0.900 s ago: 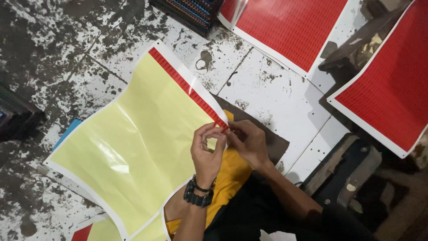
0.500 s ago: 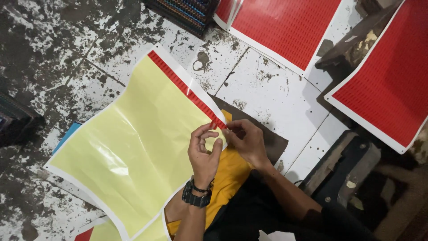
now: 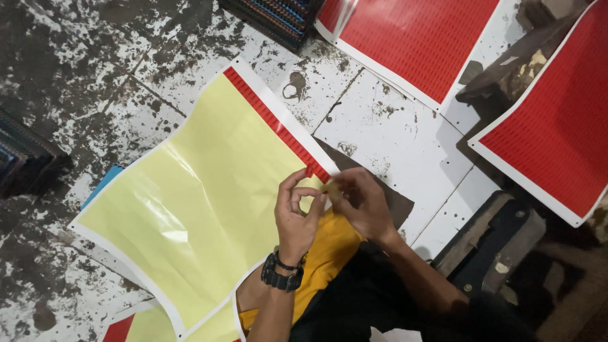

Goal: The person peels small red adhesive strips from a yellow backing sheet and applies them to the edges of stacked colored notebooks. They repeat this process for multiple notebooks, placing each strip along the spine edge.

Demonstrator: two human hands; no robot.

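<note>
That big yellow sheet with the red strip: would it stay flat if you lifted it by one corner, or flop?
The yellow sheet would probably flop: it already shows creases and waves. It looks thin and light. Its glossy glare hints at a slippery surface, so the left hand and right hand pinch its edge.

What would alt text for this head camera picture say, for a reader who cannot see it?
Two bare hands, left hand and right hand, pinch the end of a red strip along the edge of a large pale yellow sheet lying on a stained white tiled floor. Red printed sheets lie nearby.
</note>
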